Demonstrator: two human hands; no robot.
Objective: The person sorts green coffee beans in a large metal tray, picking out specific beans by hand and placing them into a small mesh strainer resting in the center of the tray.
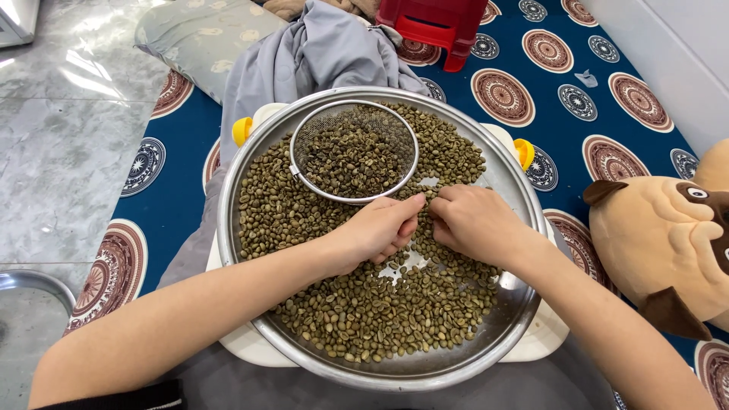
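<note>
A wide round steel tray (pixel 510 319) holds a spread of greenish-brown coffee beans (pixel 380 311). A small wire-mesh sieve (pixel 355 152), also full of beans, lies in the tray's far part. My left hand (pixel 377 230) rests on the beans just in front of the sieve, fingers curled with the tips pinched together. My right hand (pixel 472 222) sits beside it, fingertips nearly touching the left ones, fingers bent down onto the beans. What the fingertips pinch is too small to see. A bare patch of tray shows under both hands.
The tray rests on a white base with yellow knobs (pixel 241 130). Around it lie a blue patterned mat (pixel 562 99), grey cloth (pixel 319 45), a red plastic stool (pixel 433 23), a tan plush dog (pixel 668 243) at right and another steel rim (pixel 30 285) at lower left.
</note>
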